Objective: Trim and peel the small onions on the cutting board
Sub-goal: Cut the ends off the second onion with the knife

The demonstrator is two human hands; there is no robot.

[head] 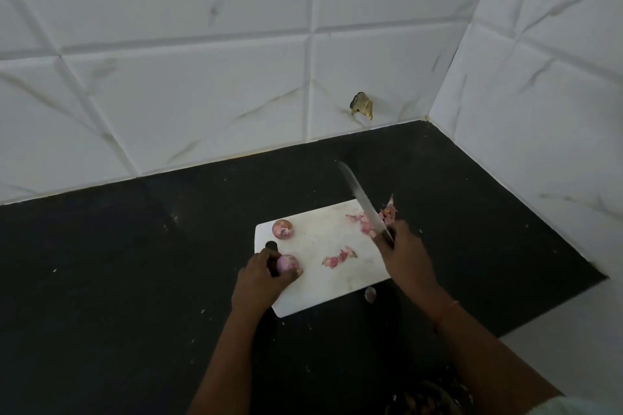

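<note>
A white cutting board [323, 283] lies on the black counter. My left hand [261, 276] grips a small pink onion [286, 263] at the board's left edge. A second small onion [283, 228] sits alone near the board's far left corner. My right hand [404, 254] holds a knife [360, 200] by its handle, blade raised and pointing away to the upper left, above the board's right side. Pink peel scraps [338, 258] lie mid-board, and a larger pile of peels [371, 221] sits at the far right corner.
The black counter [135, 263] runs into a corner of white marbled tile walls [202, 77]. One small onion piece [370, 294] lies off the board by its near right edge. A dark bowl rim [424, 397] shows at the bottom edge.
</note>
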